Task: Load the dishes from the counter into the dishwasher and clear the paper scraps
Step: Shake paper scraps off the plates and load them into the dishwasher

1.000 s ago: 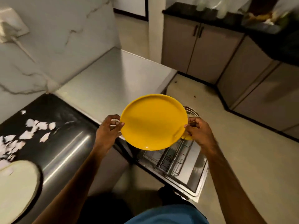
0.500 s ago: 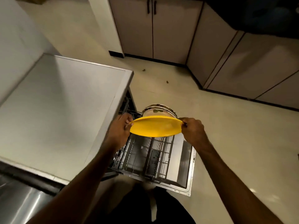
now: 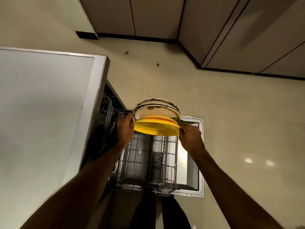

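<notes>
My left hand (image 3: 125,128) and right hand (image 3: 189,138) pinch opposite rims of yellow plate (image 3: 156,127), tilted over pulled-out dishwasher rack (image 3: 145,164), just before patterned white plates (image 3: 156,109) standing upright there.

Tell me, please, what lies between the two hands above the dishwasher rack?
The yellow plate spans the whole gap: the left hand grips one edge, the right hand the other. The head view shows it.

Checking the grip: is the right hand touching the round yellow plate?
Touching. Head view shows the right hand pinching the round yellow plate at its right rim.
</notes>
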Demonstrator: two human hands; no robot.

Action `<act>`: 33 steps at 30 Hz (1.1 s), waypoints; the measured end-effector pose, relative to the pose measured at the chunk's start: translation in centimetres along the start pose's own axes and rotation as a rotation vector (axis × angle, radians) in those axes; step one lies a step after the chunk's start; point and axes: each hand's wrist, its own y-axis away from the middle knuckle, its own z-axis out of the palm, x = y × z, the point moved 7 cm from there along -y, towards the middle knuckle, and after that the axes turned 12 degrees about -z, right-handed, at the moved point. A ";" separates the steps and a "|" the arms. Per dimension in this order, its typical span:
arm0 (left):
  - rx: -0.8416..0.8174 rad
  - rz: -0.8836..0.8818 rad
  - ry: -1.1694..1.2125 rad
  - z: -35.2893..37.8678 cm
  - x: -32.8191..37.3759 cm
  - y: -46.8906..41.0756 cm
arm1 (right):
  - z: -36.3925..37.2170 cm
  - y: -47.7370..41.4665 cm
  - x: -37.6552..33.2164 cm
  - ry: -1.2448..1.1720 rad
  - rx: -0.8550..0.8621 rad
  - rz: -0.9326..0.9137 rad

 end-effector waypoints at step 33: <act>-0.522 -0.241 -0.249 15.8 -9.3 -1.6 | 13.1 -3.5 8.9 -0.071 -0.136 0.155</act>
